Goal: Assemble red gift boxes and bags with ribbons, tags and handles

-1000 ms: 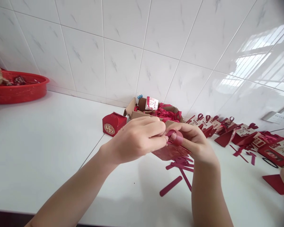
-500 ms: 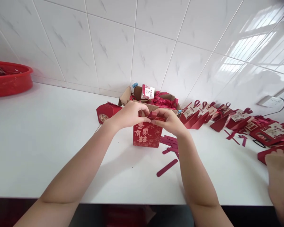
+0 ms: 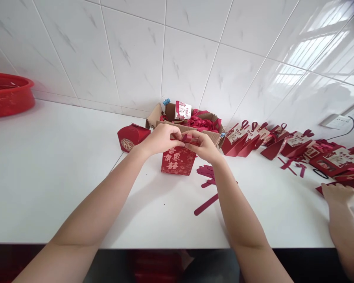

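A red gift box (image 3: 177,162) with gold characters stands on the white table, tilted slightly. At its top, a short dark-red ribbon strap (image 3: 187,137) curls up in a loop. My left hand (image 3: 164,138) pinches the strap from the left, its fingertips at the box's upper edge. From the right, my right hand (image 3: 204,146) pinches the same strap between thumb and fingers. The fingers partly hide the strap's ends and the box top. Several loose red strips (image 3: 206,204) lie to the right of the box.
Behind my hands is a cardboard box (image 3: 215,138) of red ribbons. A second red box (image 3: 132,137) sits at left. Finished-looking red boxes (image 3: 238,137) line the wall at right, where a co-worker's hand (image 3: 339,193) touches one. A red basin (image 3: 11,98) stands far left.
My hands and the gift box have shifted slightly left and away, and the box leans a little more. The co-worker's hand has moved a bit left. The whole view has shifted slightly.
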{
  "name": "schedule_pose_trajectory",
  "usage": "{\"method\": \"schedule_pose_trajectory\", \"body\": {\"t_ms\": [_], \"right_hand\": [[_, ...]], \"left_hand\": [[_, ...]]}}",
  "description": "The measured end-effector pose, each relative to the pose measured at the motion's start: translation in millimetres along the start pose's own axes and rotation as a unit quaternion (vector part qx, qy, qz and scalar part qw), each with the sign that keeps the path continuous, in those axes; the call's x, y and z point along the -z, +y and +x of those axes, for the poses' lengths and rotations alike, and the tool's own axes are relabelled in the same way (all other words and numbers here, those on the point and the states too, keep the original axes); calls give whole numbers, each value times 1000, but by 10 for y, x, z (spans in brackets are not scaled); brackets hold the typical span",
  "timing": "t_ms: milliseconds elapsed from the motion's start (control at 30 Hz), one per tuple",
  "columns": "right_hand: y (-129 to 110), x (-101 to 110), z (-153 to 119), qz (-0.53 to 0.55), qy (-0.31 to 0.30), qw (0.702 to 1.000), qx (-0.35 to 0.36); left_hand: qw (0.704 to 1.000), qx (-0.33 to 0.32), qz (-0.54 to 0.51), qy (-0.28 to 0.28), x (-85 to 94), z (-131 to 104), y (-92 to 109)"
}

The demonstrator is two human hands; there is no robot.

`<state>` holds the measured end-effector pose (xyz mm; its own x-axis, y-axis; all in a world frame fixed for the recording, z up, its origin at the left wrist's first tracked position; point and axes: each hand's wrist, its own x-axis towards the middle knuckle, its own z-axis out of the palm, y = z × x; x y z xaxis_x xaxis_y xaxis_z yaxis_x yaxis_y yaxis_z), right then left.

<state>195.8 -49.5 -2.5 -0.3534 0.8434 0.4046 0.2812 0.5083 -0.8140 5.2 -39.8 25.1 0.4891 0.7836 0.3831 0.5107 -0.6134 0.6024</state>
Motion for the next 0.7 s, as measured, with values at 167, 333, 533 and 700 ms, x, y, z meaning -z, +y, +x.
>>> {"method": "schedule_pose_trajectory", "body": {"t_ms": [167, 333, 533, 700], "right_hand": [[63, -6, 23, 14, 6, 1000, -9], [99, -2, 34, 18, 11, 1000, -14], [96, 15, 25, 16, 1, 1000, -14], [104, 15, 26, 9, 0, 1000, -4]], "left_hand": [[999, 8, -35, 14, -50, 23, -32], [999, 21, -35, 26, -62, 43, -59], [998, 28, -56, 22, -72, 45, -71], [991, 25, -133, 9, -82, 57, -108]]}}
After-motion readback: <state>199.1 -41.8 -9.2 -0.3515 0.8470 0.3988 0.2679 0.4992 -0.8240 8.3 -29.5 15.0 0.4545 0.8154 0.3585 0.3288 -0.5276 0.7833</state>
